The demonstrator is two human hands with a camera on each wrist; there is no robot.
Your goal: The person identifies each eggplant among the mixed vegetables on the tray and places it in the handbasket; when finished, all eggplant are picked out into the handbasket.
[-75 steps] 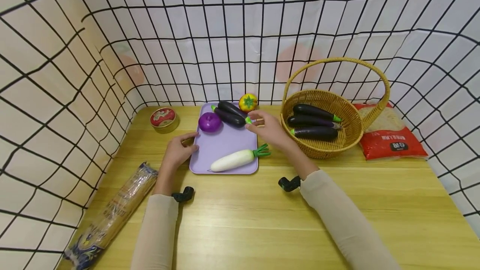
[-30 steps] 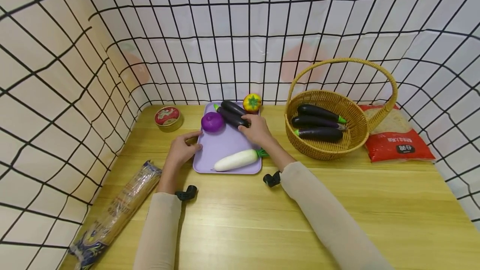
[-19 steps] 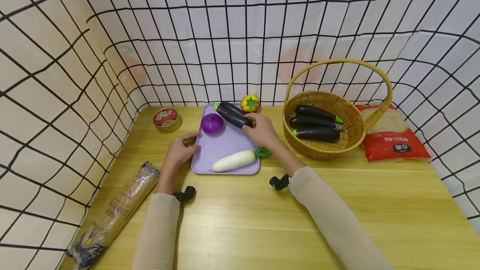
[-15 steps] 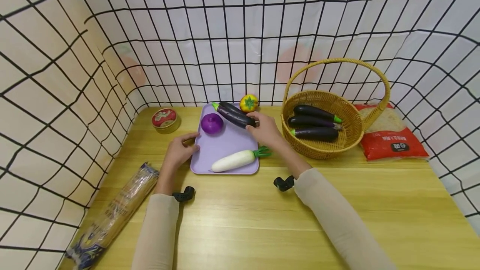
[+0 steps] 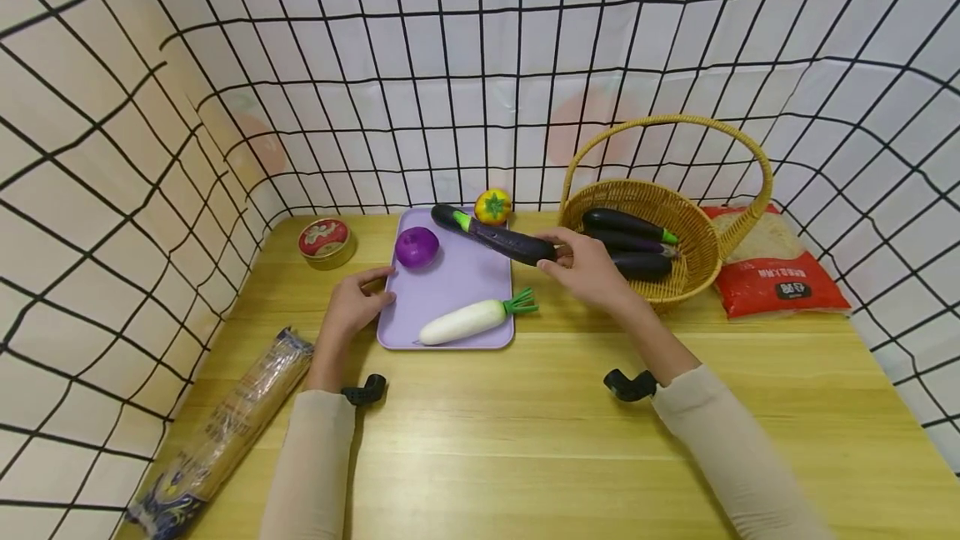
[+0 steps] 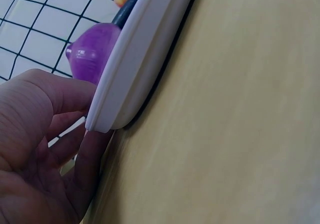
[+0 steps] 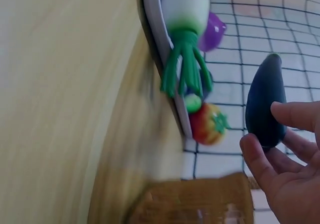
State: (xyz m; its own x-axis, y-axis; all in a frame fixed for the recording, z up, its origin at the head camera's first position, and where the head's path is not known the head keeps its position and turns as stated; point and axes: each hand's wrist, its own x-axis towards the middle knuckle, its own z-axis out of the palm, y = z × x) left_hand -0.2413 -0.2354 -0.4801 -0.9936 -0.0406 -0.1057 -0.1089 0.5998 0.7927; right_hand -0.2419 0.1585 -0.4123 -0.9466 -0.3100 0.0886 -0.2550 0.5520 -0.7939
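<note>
My right hand (image 5: 592,273) pinches the blunt end of a dark eggplant (image 5: 506,242) between thumb and fingers. The eggplant's green stem end points left over the lilac tray (image 5: 457,286); in the right wrist view this eggplant (image 7: 265,104) is clear of the tray. My left hand (image 5: 352,304) holds the tray's left rim, with fingers on both sides of the rim in the left wrist view. On the tray lie a purple onion (image 5: 417,247), a white radish (image 5: 463,322) with green leaves, and a second eggplant (image 5: 446,217), partly hidden.
A wicker basket (image 5: 693,273) with a tall handle stands at the right, holding several eggplants (image 5: 626,223). Behind it is a red bag (image 5: 783,286). A yellow-red tomato-like vegetable (image 5: 492,206) sits at the tray's back corner. A round tin (image 5: 327,244) and a noodle packet (image 5: 225,432) lie left.
My right hand has taken hold of the front eggplant and moved it right, off its place on the tray, towards the basket. My left hand has stayed at the tray's left rim.
</note>
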